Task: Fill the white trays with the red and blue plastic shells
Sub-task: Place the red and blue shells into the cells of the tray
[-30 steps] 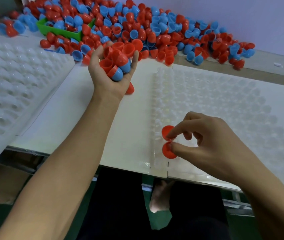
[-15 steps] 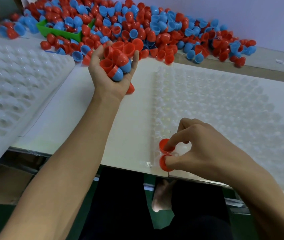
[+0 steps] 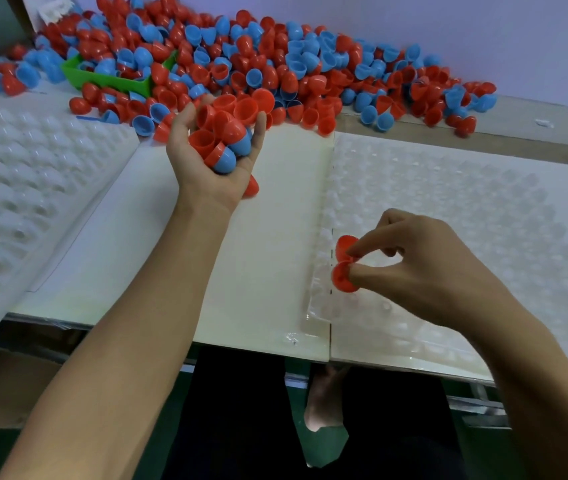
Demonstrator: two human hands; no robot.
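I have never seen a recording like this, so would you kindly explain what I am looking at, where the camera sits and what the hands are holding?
There is no machine here: a person works with bare hands, and the one camera is worn on the head, looking forward and down. The left hand cups a handful of shells, mostly red with some blue. The right hand pinches two red shells over the near left corner of a white tray full of small empty pockets. A second white tray lies at the left, and a plain white board lies between them. At the back sits a big loose pile of red and blue shells, with a green bin half buried in it.
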